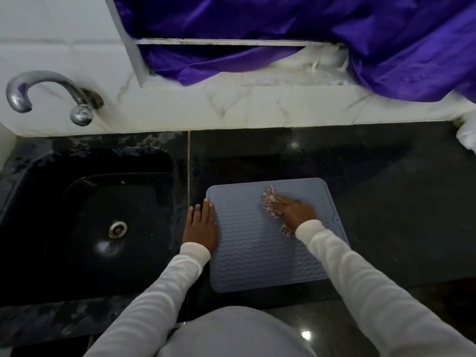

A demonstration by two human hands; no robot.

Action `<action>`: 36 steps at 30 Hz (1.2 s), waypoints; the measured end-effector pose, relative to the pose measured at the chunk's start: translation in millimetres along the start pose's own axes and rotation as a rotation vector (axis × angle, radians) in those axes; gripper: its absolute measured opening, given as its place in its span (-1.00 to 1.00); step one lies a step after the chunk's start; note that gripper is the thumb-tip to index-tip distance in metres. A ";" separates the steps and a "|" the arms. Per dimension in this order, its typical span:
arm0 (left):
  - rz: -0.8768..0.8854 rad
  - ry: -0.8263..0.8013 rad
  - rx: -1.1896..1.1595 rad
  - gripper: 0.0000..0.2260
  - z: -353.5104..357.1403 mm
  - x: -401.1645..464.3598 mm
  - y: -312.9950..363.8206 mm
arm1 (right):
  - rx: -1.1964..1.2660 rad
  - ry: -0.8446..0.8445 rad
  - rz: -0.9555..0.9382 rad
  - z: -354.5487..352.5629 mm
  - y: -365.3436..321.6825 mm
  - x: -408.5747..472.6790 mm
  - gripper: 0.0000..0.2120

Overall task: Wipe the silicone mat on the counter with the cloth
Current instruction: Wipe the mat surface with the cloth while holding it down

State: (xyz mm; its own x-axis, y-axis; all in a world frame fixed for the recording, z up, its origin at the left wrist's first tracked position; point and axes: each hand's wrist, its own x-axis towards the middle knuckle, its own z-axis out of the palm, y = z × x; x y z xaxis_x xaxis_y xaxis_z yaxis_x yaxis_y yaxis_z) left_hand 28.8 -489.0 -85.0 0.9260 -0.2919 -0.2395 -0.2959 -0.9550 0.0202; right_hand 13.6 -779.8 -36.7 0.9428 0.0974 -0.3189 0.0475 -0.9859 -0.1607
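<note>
Pressing the checked cloth [271, 204] flat under your right hand [293, 211], you have it on the far right part of the grey-blue silicone mat [247, 248]; the mat lies on the dark counter [386, 189], beside the black sink [90, 215]; your left hand [199, 225] lies open, holding nothing, on the mat's left edge.

Dim, soft picture; small glints on dark counter [386, 176]; edges bowed.
</note>
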 end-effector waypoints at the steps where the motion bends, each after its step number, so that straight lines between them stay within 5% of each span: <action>1: -0.005 -0.010 0.015 -0.49 -0.3 -0.1 1.6 | 0.010 0.003 0.045 -1.5 13.8 -4.2 -0.41; 13: -0.042 -0.014 0.015 -0.47 0.1 -0.7 5.7 | 0.038 -0.004 0.277 -11.8 112.5 -32.8 -0.45; 22: -0.101 0.006 -0.049 -0.46 -0.8 -1.3 11.1 | 0.370 0.145 0.383 -9.1 126.7 -33.9 -0.61; 29: -0.127 -0.035 -0.050 -0.46 -7.8 -0.9 14.8 | 0.592 0.306 0.106 -6.9 19.0 -28.0 -0.65; 33: -0.127 -0.028 -0.099 -0.45 -5.3 -1.3 13.7 | 0.513 0.169 -0.146 13.0 -83.1 -17.9 -0.65; 36: -0.124 -0.026 -0.091 -0.39 -1.7 -1.6 10.5 | 0.355 0.074 -0.204 37.3 -118.5 -8.8 -0.48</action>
State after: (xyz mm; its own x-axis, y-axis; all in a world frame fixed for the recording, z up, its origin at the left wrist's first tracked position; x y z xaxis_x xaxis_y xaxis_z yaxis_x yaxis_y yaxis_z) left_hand 24.6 -498.6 -82.8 0.9475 -0.1710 -0.2702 -0.1558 -0.9848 0.0767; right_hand -12.6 -658.8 -49.7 0.9476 0.2628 -0.1815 0.1309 -0.8380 -0.5297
